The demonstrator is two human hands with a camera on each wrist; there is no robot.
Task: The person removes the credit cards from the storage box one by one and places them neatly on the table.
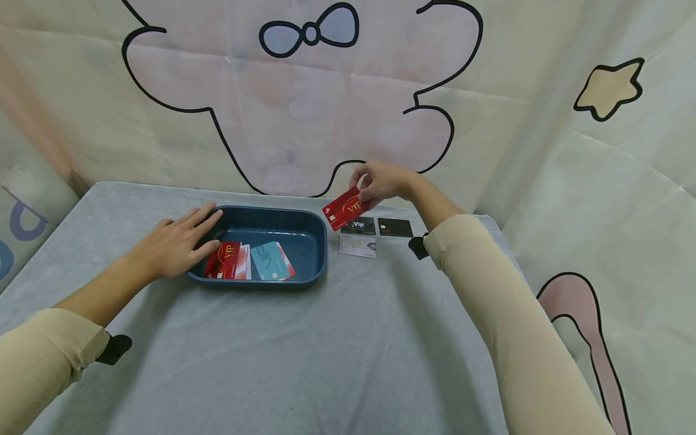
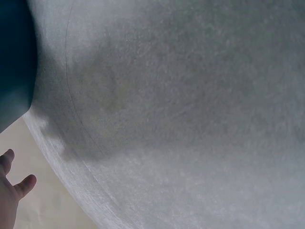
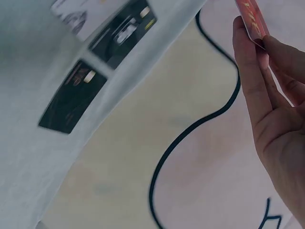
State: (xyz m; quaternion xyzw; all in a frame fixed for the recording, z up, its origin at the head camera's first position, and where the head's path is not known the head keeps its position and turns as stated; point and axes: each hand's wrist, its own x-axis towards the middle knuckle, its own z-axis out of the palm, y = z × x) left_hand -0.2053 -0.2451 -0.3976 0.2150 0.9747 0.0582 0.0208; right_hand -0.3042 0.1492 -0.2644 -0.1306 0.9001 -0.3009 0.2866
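Note:
Between thumb and fingers my right hand (image 1: 383, 182) pinches a red VIP card (image 1: 344, 209), raised just right of a dark blue tray (image 1: 322, 254). The right wrist view shows the same red card (image 3: 253, 21) gripped near its end by the right hand (image 3: 281, 105). My left hand (image 1: 176, 241) rests on the tray's left rim with its fingers stretched out. Inside the tray lie a red VIP card (image 1: 222, 261), a teal card (image 1: 269, 261) and pale pink-and-white cards partly hidden under them.
Below the raised card, a black Vip card (image 1: 360, 226), a second black card (image 1: 395, 228) and a silvery white card (image 1: 357, 246) lie on the grey cloth-covered table (image 1: 304, 356). A curtain with cartoon drawings (image 1: 326, 115) hangs behind the table's back edge.

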